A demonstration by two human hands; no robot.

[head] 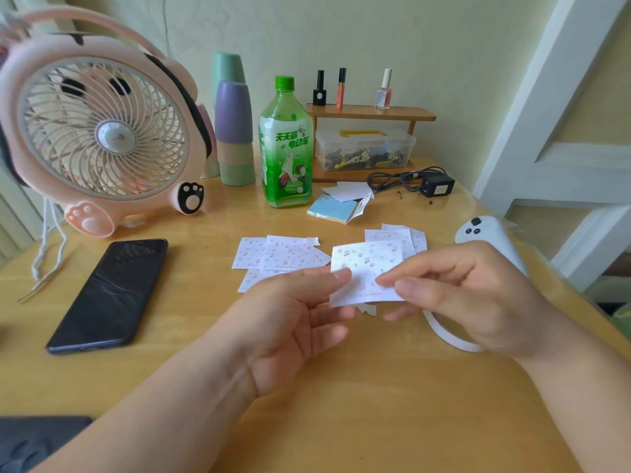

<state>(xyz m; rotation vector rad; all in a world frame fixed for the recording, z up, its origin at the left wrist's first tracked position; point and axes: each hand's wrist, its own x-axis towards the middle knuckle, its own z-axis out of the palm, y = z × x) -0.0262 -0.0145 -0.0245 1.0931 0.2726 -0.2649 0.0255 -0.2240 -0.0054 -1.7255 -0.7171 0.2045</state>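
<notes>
On the wooden table (358,421) I see a phone (112,291) at left, a fan (99,131) at upper left and loose patterned sheets (273,254) near the centre. At centre frame my left hand (293,322) pinches the left edge of a small patterned paper (367,268) and my right hand (478,295) pinches its right edge.

bare tabletop (341,404) near front, phone (109,295) left, bottle (286,145) and fan (99,131) behind

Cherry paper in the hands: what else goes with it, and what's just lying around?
In the job: cherry paper, left hand, right hand, loose cherry sheets.
Just lying about: fan, phone, green bottle, stacked cups, charger.
</notes>
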